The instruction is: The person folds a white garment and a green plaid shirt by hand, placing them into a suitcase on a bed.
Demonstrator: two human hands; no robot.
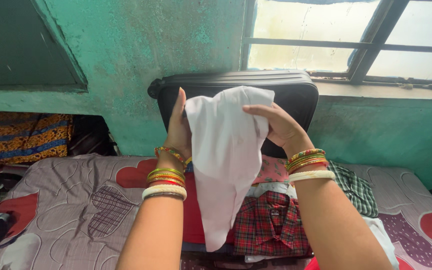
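Our left hand (178, 127) and right hand (278, 127) each keep a closed grip on a white cloth (223, 160), lifted above the bed (76, 210), before the black suitcase (236, 92), over a plaid shirt (268, 225).

My arms are bare, with no sleeves in view. Near my left hand (178, 131) I wear beaded, green, gold and red bangles, then a thick white one. My right hand (278, 127) has a matching stack.
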